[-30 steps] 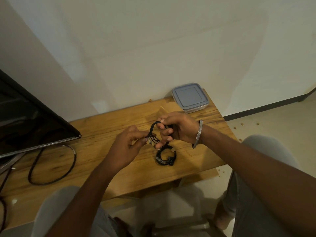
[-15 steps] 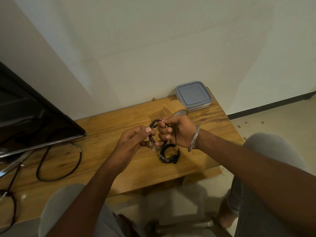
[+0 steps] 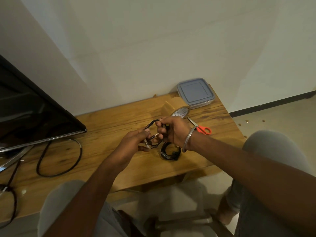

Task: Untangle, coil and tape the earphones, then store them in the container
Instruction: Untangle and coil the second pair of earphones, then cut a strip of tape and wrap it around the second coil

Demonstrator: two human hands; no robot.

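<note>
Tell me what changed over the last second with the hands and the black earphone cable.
The left hand and right hand drew slightly back toward the person with the black earphone cable gripped between them, uncovering the brown tape roll and orange-handled scissors behind the right hand. Nothing was let go. The coiled black earphones on the wooden table and the lidded grey plastic container stayed put.
</note>
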